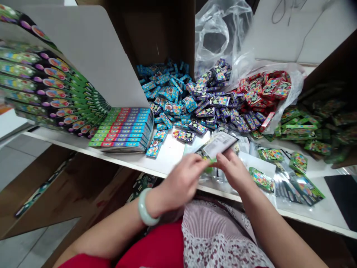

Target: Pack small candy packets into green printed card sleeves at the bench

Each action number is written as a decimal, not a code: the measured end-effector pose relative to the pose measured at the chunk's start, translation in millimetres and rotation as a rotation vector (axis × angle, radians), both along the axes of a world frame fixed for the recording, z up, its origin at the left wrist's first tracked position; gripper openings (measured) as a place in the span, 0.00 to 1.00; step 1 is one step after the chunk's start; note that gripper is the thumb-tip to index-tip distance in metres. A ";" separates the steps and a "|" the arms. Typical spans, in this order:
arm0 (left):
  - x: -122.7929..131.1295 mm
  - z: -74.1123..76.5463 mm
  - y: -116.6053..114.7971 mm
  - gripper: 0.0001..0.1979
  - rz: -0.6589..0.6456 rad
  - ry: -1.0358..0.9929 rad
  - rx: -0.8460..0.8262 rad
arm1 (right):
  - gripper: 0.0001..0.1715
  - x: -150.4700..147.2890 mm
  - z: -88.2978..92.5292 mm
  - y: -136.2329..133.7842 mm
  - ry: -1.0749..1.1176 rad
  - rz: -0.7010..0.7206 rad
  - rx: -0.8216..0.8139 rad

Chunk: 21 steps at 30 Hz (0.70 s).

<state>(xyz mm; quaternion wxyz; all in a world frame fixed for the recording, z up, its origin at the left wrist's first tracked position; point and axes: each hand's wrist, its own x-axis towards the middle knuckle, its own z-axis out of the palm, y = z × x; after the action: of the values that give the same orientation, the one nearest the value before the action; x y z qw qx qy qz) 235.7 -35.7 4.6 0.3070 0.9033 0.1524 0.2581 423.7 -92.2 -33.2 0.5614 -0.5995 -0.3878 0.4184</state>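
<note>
In the head view, a flat packet [221, 143] with a white printed face and dark edge is held tilted above the white table. My right hand [233, 168] is closed around its near right side, thumb on top. My left hand [181, 181], slightly blurred and with a pale green bangle at the wrist, pinches at the packet's near edge, where a bit of green shows. What exactly those left fingertips grip is partly hidden. Just beyond lie small blue boxes [156, 143] and a purple box [186, 136]. Green boxes [262, 179] rest right of my right hand.
An upright display carton [119, 147] holds rows of coloured boxes at left. Heaps of blue [167, 89], purple [213, 100], red [264, 89] and green boxes [301, 126] spread across the back, some in clear plastic bags [240, 33]. Fanned dark cards [301, 188] lie at right.
</note>
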 end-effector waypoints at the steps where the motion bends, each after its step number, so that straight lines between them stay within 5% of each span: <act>1: 4.5 -1.0 -7.4 0.19 -0.094 0.014 0.033 | 0.27 -1.6 -2.5 -8.0 0.016 -0.059 -0.038; 3: 10.8 -7.8 -11.8 0.19 -0.148 -0.018 0.020 | 0.21 -1.8 -11.7 -20.7 0.008 -0.217 -0.088; 5: 13.5 -18.7 -3.0 0.20 0.040 -0.123 -0.091 | 0.19 -2.1 -23.6 -27.3 0.089 -0.268 -0.083; 7: 14.7 -31.0 12.2 0.20 0.251 -0.176 -0.319 | 0.19 -5.7 -34.5 -27.4 0.237 -0.199 -0.049; 10: 16.5 -45.8 29.2 0.12 0.254 -0.149 -0.747 | 0.17 -13.4 -41.9 -20.5 0.329 -0.055 -0.009; 12: 15.6 -49.6 31.9 0.08 0.277 -0.180 -0.879 | 0.19 -12.9 -38.1 -16.0 0.213 -0.130 0.074; 14: 12.3 -48.0 30.0 0.07 0.317 -0.184 -0.871 | 0.22 -5.3 -27.9 -13.4 -0.064 -0.313 0.217; 16: 8.3 -42.6 26.3 0.06 0.287 -0.125 -0.815 | 0.23 5.8 -14.3 -10.8 -0.426 -0.343 0.319; 18: 5.7 -36.4 23.0 0.06 0.227 -0.057 -0.753 | 0.18 15.3 -1.6 -6.0 -0.704 -0.158 0.303; 21: 4.0 -29.9 20.4 0.07 0.182 0.012 -0.632 | 0.15 21.5 9.8 4.3 -0.794 0.044 0.163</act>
<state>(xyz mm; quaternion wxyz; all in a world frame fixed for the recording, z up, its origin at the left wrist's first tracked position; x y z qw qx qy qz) 239.7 -15.3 -25.3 0.5470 0.7475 0.3067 0.2189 445.2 -87.9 -23.4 0.4047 -0.6596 -0.6191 0.1340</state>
